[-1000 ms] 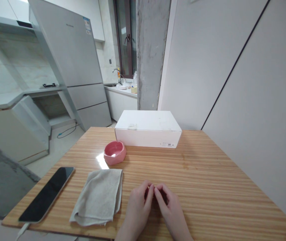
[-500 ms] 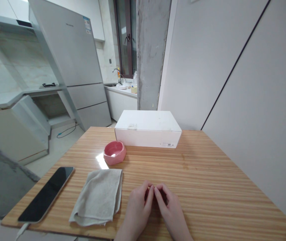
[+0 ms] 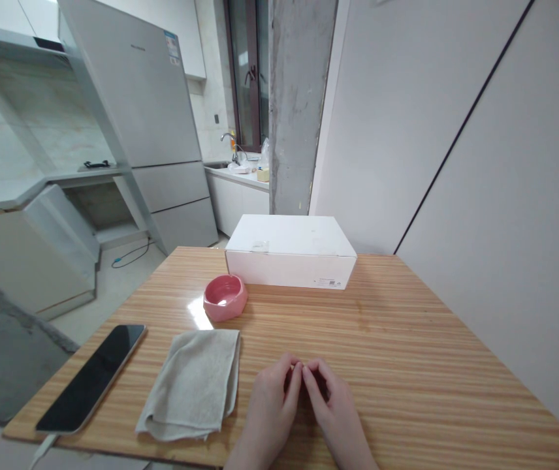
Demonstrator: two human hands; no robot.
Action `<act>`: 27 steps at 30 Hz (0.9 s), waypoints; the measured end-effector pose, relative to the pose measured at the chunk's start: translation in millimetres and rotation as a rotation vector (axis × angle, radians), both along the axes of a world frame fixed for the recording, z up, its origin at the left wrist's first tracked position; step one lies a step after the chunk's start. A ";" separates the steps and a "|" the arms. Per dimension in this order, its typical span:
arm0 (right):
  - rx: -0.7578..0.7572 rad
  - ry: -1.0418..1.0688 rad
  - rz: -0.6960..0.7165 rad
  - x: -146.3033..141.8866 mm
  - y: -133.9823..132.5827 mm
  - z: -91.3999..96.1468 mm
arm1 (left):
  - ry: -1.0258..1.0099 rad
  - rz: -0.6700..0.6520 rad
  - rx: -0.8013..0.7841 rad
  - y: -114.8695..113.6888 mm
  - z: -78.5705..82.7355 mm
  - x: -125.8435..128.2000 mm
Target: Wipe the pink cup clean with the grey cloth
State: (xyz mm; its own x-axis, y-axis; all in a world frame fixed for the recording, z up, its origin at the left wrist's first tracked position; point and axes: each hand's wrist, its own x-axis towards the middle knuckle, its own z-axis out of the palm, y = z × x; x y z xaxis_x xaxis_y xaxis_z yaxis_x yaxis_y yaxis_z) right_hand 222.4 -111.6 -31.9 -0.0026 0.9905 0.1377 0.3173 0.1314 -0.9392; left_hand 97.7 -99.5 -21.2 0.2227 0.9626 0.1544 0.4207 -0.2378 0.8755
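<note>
My left hand [image 3: 275, 397] and my right hand [image 3: 329, 399] are side by side at the near part of the wooden table [image 3: 421, 365]. Each has its thumb and forefinger pinched together, and the tips of the two hands meet. Whatever is between the fingertips, if anything, is too small or hidden to make out. A folded grey cloth [image 3: 194, 382] lies just left of my left hand, apart from it. Beyond the cloth stands a pink bowl [image 3: 225, 307], with nothing visible inside.
A white closed box [image 3: 292, 267] stands at the table's far edge, behind the bowl. Along the left edge lies a black-screened phone [image 3: 93, 378] with a white cable [image 3: 44, 449]. A pale wall [image 3: 505, 196] runs along the right; a fridge [image 3: 137, 98] stands back left.
</note>
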 end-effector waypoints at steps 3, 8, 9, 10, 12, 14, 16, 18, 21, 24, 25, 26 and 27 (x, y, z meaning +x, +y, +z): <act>0.001 -0.008 -0.009 0.1 0.4 -0.6 | -0.004 -0.003 -0.003 -0.5 0.1 0.2; 0.005 -0.012 -0.020 0.2 -1.8 -3.6 | 0.025 0.004 -0.011 -0.7 -0.7 0.2; 0.004 -0.012 -0.016 0.2 -2.1 -3.8 | 0.029 0.005 -0.011 -0.6 -1.1 0.2; 0.001 -0.012 -0.009 0.2 -2.3 -3.8 | 0.030 0.003 -0.010 -0.4 -1.3 0.2; -0.003 -0.013 -0.004 0.1 -2.2 -3.4 | 0.026 0.001 -0.005 -0.3 -1.8 0.2; -0.002 -0.012 -0.003 0.1 -1.7 -2.9 | 0.021 -0.002 0.000 -0.3 -2.1 0.2; -0.004 -0.011 -0.005 0.1 -1.3 -2.8 | 0.018 0.000 -0.002 -0.6 -2.1 0.2; 0.001 -0.013 -0.012 0.1 -1.2 -3.4 | 0.016 0.001 -0.007 -0.8 -1.8 0.0; 0.017 -0.019 -0.021 0.2 -1.2 -5.1 | 0.012 -0.001 -0.011 -1.2 -1.1 -0.3; 0.029 -0.013 -0.020 0.2 -0.9 -7.2 | 0.009 -0.006 -0.008 -1.3 -0.2 -0.4; 0.033 -0.008 -0.022 0.2 -0.8 -7.8 | 0.010 -0.005 -0.006 -1.3 0.1 -0.4; 0.035 -0.003 -0.023 0.2 -0.7 -8.3 | 0.011 -0.004 -0.005 -1.1 0.4 -0.4; 0.036 0.000 -0.023 0.2 -0.7 -8.7 | 0.011 -0.004 -0.004 -1.0 0.6 -0.4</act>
State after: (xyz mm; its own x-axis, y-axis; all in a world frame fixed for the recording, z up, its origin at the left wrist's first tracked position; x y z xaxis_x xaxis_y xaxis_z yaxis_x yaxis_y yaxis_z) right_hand 222.6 -112.3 -40.6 0.0204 0.9847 0.1733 0.3205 0.1578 -0.9340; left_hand 97.3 -100.5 -20.6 0.2280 0.9623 0.1482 0.4293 -0.2360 0.8718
